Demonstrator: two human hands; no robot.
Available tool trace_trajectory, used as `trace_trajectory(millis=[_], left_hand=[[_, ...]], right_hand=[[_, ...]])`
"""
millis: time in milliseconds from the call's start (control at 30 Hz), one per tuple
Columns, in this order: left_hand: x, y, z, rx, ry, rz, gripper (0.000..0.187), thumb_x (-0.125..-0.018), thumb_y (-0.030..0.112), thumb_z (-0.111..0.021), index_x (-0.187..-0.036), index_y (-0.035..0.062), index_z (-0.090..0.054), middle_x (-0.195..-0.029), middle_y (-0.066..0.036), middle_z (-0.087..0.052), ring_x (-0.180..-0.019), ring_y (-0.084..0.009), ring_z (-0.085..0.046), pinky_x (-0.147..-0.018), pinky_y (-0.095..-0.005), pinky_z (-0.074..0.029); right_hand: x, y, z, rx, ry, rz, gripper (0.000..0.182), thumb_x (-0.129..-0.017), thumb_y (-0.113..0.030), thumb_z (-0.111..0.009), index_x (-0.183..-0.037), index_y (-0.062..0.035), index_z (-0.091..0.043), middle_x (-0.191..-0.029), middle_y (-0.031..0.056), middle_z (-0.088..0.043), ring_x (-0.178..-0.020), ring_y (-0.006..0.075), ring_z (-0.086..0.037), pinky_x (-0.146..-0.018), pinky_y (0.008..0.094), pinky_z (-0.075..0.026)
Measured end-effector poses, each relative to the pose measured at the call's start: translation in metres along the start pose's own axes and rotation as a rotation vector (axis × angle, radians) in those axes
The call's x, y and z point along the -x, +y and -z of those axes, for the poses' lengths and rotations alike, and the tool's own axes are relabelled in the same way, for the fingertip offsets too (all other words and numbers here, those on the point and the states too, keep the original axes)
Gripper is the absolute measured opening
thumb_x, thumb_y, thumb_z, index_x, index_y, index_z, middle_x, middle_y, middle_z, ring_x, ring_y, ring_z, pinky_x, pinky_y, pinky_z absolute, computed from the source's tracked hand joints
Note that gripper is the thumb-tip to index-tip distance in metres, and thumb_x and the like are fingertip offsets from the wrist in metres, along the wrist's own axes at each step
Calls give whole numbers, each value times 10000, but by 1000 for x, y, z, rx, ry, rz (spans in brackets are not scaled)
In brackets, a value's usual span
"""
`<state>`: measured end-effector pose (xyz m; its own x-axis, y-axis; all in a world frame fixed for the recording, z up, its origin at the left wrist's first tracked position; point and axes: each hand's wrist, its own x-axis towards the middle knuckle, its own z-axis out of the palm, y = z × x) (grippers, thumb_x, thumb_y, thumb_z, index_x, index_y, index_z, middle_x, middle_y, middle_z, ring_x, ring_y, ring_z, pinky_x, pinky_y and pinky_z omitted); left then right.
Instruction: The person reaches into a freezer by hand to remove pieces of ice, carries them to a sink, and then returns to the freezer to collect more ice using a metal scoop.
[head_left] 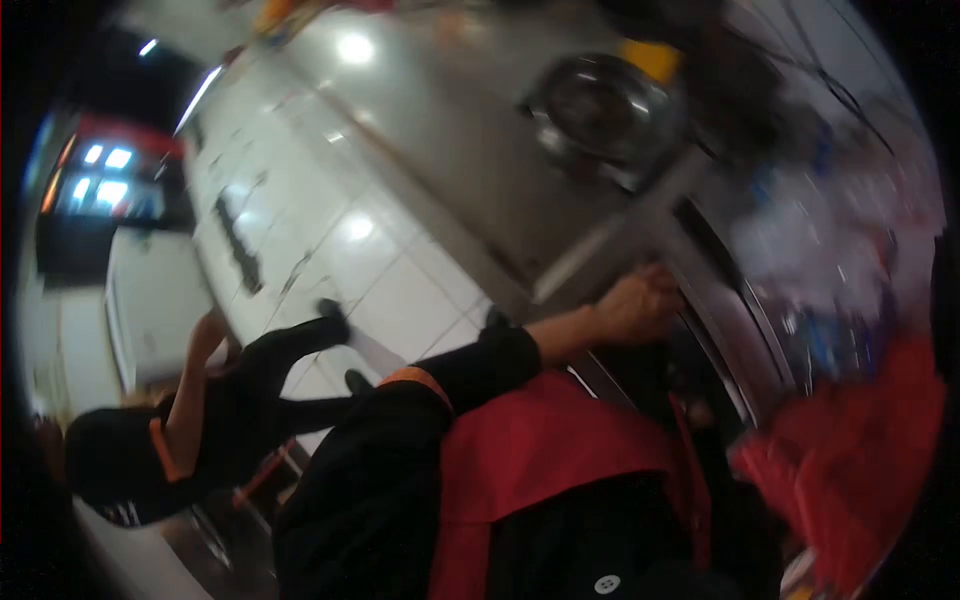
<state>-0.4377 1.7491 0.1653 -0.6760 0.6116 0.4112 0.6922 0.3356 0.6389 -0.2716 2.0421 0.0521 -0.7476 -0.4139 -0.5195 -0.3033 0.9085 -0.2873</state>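
My left hand (640,305), at the end of a black sleeve with an orange band, is closed at the metal edge of a steel unit (715,300). What its fingers grip is blurred. Below it, between the unit and my red apron (550,440), is a dark opening. A dim skin-coloured patch (697,408) shows there, perhaps part of my right hand, with its fingers lost in shadow. Beyond my left hand, a round metal pan (595,110) rests on a steel surface (450,130).
Another person (250,400) in dark clothes is at the left on the tiled floor (390,300). Clear plastic bags (820,230) and a red cloth or bag (850,470) lie at the right. Cables (820,75) hang at the upper right.
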Motion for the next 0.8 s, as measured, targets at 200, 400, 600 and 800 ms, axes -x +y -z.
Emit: trace_trajectory(millis=[200, 400, 600, 800], left_hand=[[-33, 13, -90, -218, 4, -114, 317, -698, 276, -562, -914, 46, -535, -1011, -145, -469, -1009, -299, -408, -843, -462, -315], [-54, 7, -104, -293, -433, 43, 423, -738, 408, -485, -928, 33, -533, -1005, -173, -474, -994, -316, -417, -841, -448, -330], [-14, 32, -89, -177, -444, 167, 511, -764, 469, -407, -778, -16, -567, -886, -181, -544, -813, -306, -528, -694, -403, -438], [50, 57, -51, -223, -568, -191, 431, -779, 395, -432, -695, 4, -594, -811, -173, -564, -751, -313, -541, -620, -390, -453]], right_hand=[[76, -40, 49, -52, 238, -379, 257, -587, -93, -597, -816, -31, -497, -675, 102, -547, -660, 231, -566, -545, 338, -434], [168, -62, 146, -470, 201, -525, 270, -563, 9, -563, -831, 3, -525, -663, 103, -560, -676, 225, -560, -623, 305, -432], [176, -106, 213, -1021, 710, -104, 182, -681, -149, -520, -732, 26, -535, -609, 0, -476, -553, 68, -445, -487, 207, -355], [101, -96, 243, -724, 700, 74, 323, -769, -298, -506, -666, 8, -499, -526, -11, -433, -446, 54, -367, -390, 214, -278]])
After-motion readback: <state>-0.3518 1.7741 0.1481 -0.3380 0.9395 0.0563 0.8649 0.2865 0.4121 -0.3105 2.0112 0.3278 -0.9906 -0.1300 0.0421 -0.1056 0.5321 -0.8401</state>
